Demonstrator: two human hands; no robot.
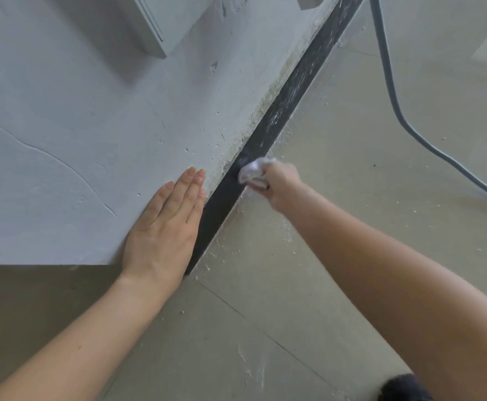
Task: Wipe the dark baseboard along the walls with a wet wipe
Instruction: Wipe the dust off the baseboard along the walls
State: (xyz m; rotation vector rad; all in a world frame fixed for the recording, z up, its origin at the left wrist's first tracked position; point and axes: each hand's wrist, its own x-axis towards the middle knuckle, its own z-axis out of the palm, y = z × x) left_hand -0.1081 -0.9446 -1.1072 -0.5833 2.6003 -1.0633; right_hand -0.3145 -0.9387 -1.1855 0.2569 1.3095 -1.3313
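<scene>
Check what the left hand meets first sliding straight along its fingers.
Looks free: left hand lies flat on the wall, fingers nearly parallel to the baseboard; bare wall ahead, likely clearing the grey box.

The floor [381,198] is pale and smooth, made of big tiles; thin dark lines [228,305] run across it where the tiles meet; lots of little white crumbs [282,230] lie on it, most of them right beside the dark baseboard [280,111] at the foot of the wall; a long grey cable [387,70] lies on the floor to the right, well apart from the crumbs, and bends away to the edge; a white smear [254,369] marks the tile near the bottom.
</scene>
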